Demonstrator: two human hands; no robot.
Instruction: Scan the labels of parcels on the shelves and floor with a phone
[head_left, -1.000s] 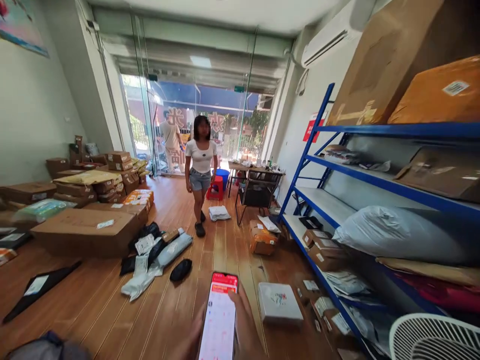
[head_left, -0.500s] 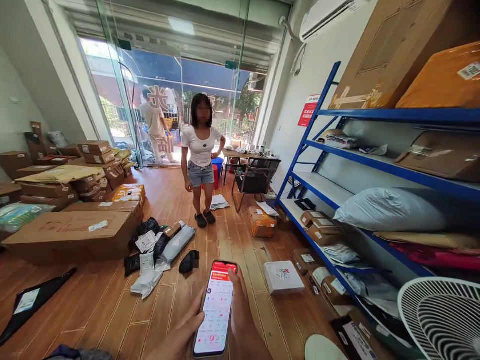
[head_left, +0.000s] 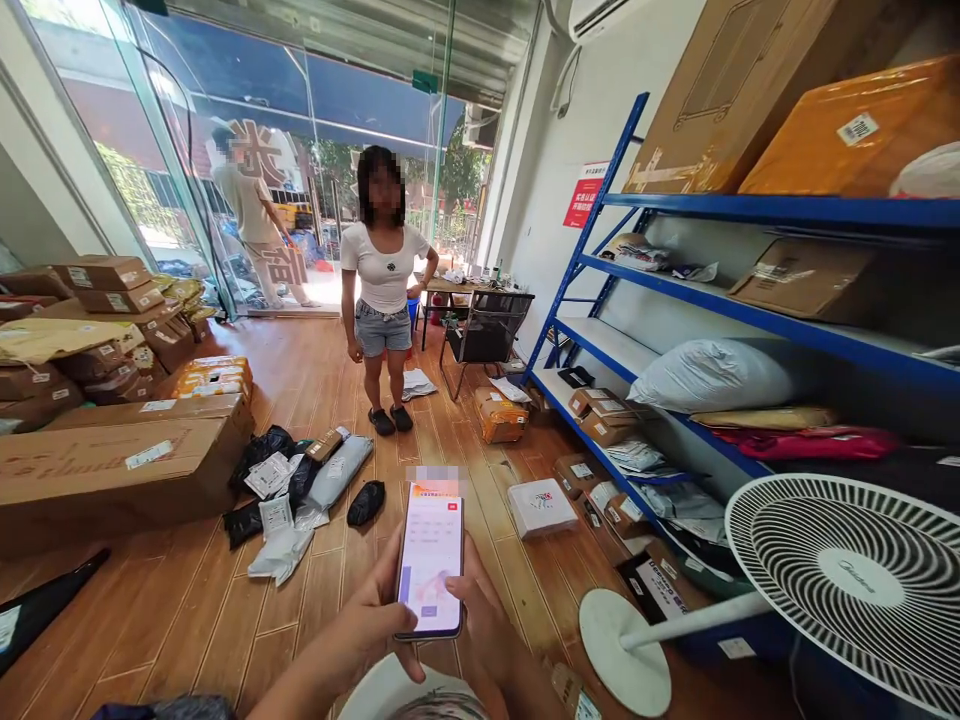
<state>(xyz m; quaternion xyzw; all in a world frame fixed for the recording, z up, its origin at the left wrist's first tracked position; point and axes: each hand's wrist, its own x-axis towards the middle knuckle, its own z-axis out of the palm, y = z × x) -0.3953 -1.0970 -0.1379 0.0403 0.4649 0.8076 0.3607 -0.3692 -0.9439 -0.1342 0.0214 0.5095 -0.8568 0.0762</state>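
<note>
Phone (head_left: pixel 431 562): low in the middle of the view, screen lit, between both hands above the wooden floor (head_left: pixel 300 375)
Left hand (head_left: pixel 377 608): fingers grasping the phone's left side, thumb over its lower left corner
Right hand (head_left: pixel 481 612): fingers grasping the right side, thumb at the screen's right edge
Black parcel (head_left: pixel 366 503): on the floor, just beside a pile of bagged parcels (head_left: pixel 337 473)
White box (head_left: pixel 543 508): on the floor, near the blue shelf (head_left: pixel 750 207)
White fan (head_left: pixel 855 578): at the right, in front of the shelf
Another person (head_left: pixel 384 268): standing beyond the phone, one hand at the hip
</note>
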